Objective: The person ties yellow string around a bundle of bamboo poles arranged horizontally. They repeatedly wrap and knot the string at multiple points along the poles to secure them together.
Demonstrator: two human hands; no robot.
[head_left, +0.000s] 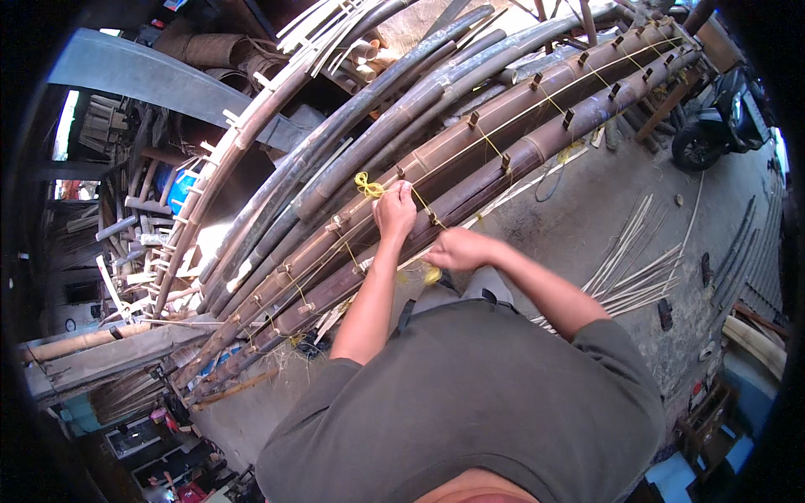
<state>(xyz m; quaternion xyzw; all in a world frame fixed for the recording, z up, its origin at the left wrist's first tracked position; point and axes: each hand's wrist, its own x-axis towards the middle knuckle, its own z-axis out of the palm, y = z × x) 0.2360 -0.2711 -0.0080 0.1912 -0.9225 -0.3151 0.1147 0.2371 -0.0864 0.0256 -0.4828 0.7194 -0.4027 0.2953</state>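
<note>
Two long brown bamboo poles, the farther pole (444, 149) and the nearer pole (545, 149), run side by side before me. Short wooden pegs (474, 119) stick out along both, with yellow string (419, 199) stretched between them. My left hand (394, 214) is closed over the farther pole, its fingers upright beside a peg. A looped yellow string bundle (369, 184) shows at its fingertips. Beside a peg (433, 219) on the nearer pole, my right hand (459, 250) is closed where the string reaches it. Its fingertips are partly hidden.
Thick grey bamboo poles (352, 176) lie beyond the pegged pair. A pegged bamboo pole (197, 197) curves at left. Split bamboo strips (629, 281) are spread on the concrete floor (579, 218) at right. A motorbike (725, 126) stands at far right.
</note>
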